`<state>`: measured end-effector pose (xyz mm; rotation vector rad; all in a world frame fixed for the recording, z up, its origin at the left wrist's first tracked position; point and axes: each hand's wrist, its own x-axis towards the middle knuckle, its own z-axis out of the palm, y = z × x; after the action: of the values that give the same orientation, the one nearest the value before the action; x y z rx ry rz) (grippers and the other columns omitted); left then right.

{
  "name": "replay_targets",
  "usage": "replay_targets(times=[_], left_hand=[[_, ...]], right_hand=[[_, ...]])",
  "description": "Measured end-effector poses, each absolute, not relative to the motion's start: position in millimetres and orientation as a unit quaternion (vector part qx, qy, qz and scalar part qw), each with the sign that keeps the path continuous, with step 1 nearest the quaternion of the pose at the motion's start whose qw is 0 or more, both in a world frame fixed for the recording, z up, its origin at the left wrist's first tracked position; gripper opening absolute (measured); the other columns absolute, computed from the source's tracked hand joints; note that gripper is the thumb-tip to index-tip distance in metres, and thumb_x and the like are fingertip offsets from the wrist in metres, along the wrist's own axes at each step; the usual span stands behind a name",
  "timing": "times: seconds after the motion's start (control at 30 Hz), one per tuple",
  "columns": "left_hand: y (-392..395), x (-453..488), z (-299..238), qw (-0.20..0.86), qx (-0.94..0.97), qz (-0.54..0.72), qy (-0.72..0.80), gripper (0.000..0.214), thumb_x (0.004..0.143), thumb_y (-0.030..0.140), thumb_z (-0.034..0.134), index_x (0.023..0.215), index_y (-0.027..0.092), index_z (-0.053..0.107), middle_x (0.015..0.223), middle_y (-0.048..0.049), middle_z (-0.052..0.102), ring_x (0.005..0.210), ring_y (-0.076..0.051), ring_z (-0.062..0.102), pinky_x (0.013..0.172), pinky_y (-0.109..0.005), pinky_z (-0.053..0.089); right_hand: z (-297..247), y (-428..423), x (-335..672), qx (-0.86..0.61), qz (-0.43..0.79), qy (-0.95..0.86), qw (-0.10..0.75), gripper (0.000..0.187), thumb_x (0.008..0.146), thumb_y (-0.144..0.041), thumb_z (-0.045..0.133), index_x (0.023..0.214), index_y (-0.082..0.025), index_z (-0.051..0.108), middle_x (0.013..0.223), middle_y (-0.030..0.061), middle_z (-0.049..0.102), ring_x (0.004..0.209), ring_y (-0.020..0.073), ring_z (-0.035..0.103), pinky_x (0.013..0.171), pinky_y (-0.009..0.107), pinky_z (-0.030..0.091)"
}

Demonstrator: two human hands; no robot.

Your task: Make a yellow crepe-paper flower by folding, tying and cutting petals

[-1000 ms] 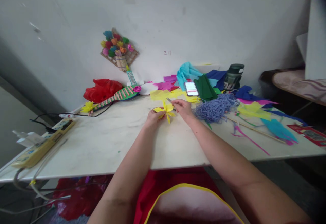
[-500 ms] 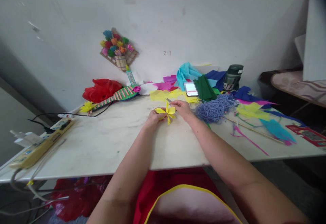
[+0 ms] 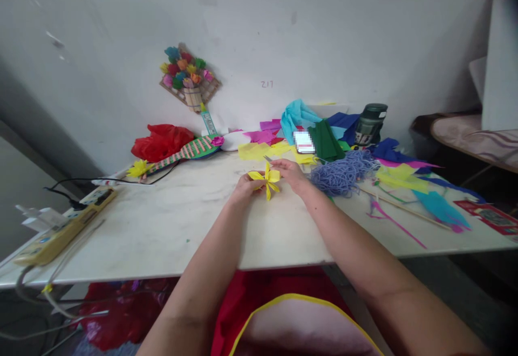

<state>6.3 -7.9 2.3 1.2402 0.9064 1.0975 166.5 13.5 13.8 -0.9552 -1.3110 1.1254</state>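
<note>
Left hand: fingers pinched on the flower, held over the worktop between both hands; right hand: fingers closed on a pointed tool, tip directed left behind the flower; whether these fingers touch the flower cannot be told; yarn lies just beside the right hand.

The held flower is yellow, the yarn lavender. The lute-shaped craft is green (striped pale pink).

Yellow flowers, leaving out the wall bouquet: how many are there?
2: one yellow flower in the left grip, another yellow flower by the narrow end of the green striped craft. More may be hidden.
</note>
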Motion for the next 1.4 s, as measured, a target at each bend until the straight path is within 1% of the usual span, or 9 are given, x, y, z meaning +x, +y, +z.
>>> replay_targets(times=[0.17,0.33,0.67,0.8,0.97,1.17,1.4], left_hand=[[-8.0,6.9,2.9,0.584,0.531,0.470,0.394,0.043,0.057,0.021,0.068,0.097,0.010,0.060,0.065,-0.0033,0.060,0.053,-0.010,0.052,0.050,-0.021,0.039],[-9.3,7.0,3.5,0.579,0.539,0.474,0.387,0.040,0.057,0.022,0.068,0.095,0.011,0.061,0.063,-0.0024,0.059,0.053,-0.010,0.052,0.049,-0.021,0.039],[-9.5,7.9,4.3,0.562,0.552,0.470,0.398,0.040,0.057,0.023,0.068,0.095,0.009,0.061,0.062,-0.0027,0.059,0.051,-0.009,0.052,0.048,-0.021,0.039],[-10.7,8.8,6.0,0.556,0.566,0.466,0.391,0.040,0.058,0.023,0.068,0.096,0.009,0.062,0.058,-0.0018,0.058,0.048,-0.009,0.050,0.047,-0.021,0.038],[-10.7,10.3,7.6,0.554,0.564,0.464,0.400,0.042,0.056,0.023,0.069,0.094,0.008,0.063,0.057,-0.0018,0.058,0.047,-0.009,0.049,0.046,-0.021,0.038],[-8.9,10.1,5.1,0.549,0.565,0.467,0.401,0.040,0.057,0.023,0.069,0.093,0.009,0.062,0.055,-0.0014,0.057,0.046,-0.009,0.049,0.045,-0.021,0.038],[-8.0,9.7,3.3,0.543,0.567,0.473,0.399,0.037,0.057,0.023,0.070,0.090,0.010,0.063,0.057,-0.0023,0.058,0.048,-0.010,0.050,0.046,-0.022,0.039]], right_hand=[[13.2,13.4,168.8,-0.398,0.484,-0.558,0.543,0.033,0.059,-0.028,0.065,0.091,-0.019,0.062,0.073,0.0008,0.065,0.068,0.0146,0.058,0.069,0.030,0.044],[13.5,12.0,169.0,-0.399,0.492,-0.557,0.536,0.036,0.058,-0.028,0.065,0.093,-0.020,0.060,0.076,0.0008,0.065,0.069,0.0153,0.058,0.067,0.030,0.043],[16.1,9.0,168.4,-0.395,0.503,-0.554,0.533,0.032,0.059,-0.023,0.062,0.091,-0.019,0.060,0.074,-0.0003,0.065,0.067,0.0142,0.059,0.065,0.028,0.044],[14.5,10.5,168.8,-0.394,0.504,-0.555,0.532,0.033,0.059,-0.023,0.063,0.091,-0.019,0.060,0.074,-0.0004,0.064,0.066,0.0135,0.058,0.065,0.028,0.043],[14.0,11.2,168.4,-0.405,0.496,-0.557,0.529,0.035,0.058,-0.025,0.064,0.092,-0.019,0.060,0.075,0.0003,0.064,0.066,0.0141,0.058,0.063,0.028,0.043],[14.7,10.3,168.7,-0.406,0.500,-0.555,0.526,0.036,0.056,-0.022,0.061,0.092,-0.019,0.060,0.076,0.0009,0.065,0.068,0.0146,0.058,0.062,0.027,0.042],[15.0,9.9,168.9,-0.415,0.491,-0.560,0.523,0.037,0.056,-0.028,0.064,0.092,-0.019,0.061,0.075,0.0009,0.065,0.068,0.0151,0.058,0.063,0.028,0.042]])
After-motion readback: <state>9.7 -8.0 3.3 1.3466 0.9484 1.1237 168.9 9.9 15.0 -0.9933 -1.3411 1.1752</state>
